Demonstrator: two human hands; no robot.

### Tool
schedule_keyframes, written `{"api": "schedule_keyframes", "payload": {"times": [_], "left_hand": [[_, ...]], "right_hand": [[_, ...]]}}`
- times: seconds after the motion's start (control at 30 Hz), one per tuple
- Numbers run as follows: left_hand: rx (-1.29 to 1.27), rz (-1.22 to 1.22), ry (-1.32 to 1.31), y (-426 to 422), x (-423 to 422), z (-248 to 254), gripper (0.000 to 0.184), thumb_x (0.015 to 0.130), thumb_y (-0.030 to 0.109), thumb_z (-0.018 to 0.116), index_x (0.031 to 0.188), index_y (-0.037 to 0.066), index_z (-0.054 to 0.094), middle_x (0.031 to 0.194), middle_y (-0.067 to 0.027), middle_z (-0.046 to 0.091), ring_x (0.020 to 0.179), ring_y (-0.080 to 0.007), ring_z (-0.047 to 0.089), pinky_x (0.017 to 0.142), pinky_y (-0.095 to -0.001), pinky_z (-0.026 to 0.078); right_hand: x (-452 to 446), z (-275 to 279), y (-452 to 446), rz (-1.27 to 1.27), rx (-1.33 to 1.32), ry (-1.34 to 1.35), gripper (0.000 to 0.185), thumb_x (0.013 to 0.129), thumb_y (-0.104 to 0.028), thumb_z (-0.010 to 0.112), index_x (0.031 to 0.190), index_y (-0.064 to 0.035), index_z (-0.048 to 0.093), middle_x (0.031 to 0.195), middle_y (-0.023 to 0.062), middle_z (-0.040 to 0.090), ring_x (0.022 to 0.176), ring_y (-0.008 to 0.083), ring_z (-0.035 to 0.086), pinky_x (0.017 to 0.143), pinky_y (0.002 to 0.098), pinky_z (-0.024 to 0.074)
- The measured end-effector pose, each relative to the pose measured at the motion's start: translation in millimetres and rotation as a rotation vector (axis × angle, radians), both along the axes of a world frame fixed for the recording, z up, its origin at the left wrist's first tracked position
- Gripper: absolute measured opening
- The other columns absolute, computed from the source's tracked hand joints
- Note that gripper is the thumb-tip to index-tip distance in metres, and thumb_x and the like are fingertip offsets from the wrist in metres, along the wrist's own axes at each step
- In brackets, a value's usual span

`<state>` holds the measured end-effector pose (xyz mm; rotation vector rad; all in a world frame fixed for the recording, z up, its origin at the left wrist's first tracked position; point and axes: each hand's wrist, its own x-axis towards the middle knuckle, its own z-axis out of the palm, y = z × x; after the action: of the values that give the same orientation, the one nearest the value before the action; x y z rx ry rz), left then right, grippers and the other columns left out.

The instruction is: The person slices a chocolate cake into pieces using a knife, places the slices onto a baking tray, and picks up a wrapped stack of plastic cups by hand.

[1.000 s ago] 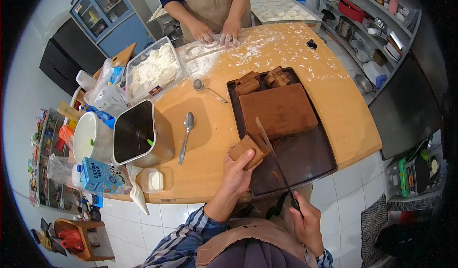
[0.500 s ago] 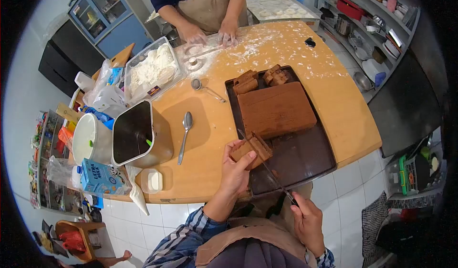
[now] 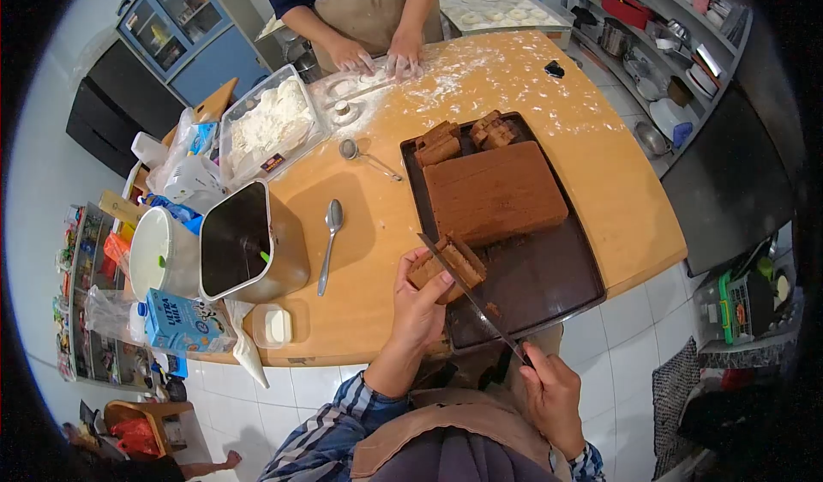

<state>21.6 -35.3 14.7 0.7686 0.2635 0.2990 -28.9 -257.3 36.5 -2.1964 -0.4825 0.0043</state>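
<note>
Head view: the left hand [image 3: 417,315] is closed around a cake piece [image 3: 425,270], held over the near left part of a dark tray [image 3: 553,285]; the right hand [image 3: 553,396] is wrapped round the handle of a knife [image 3: 483,313], its blade lying across the piece. Good slicing, as judged here, calls for light sawing strokes, even thickness, a gentle hold that spares the soft crumb, and thumb and fingertips clear of the edge. Counted: one knife, one held piece, one tray, one large cake block [image 3: 495,192], two groups of cut pieces [image 3: 439,145] (slices overlapping, number unclear), one spoon [image 3: 333,217] and one carton [image 3: 176,321].
</note>
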Motion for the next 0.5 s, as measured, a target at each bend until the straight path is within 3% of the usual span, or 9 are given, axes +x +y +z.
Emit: {"api": "schedule_keyframes", "payload": {"times": [0.5], "left_hand": [[-0.037, -0.020, -0.079, 2.6, 2.6, -6.2, 0.047, 0.077, -0.003, 0.065, 0.118, 0.007, 0.043, 0.112, -0.0090, 0.055, 0.104, -0.0197, 0.056, 0.091, -0.0371, 0.048]], "right_hand": [[0.4, 2.3, 2.6, -0.031, -0.036, -0.027, 0.031, 0.083, -0.018, 0.066, 0.111, -0.0085, 0.061, 0.070, 0.0133, 0.054, 0.054, 0.0309, 0.053, 0.048, 0.0393, 0.0412]]}}
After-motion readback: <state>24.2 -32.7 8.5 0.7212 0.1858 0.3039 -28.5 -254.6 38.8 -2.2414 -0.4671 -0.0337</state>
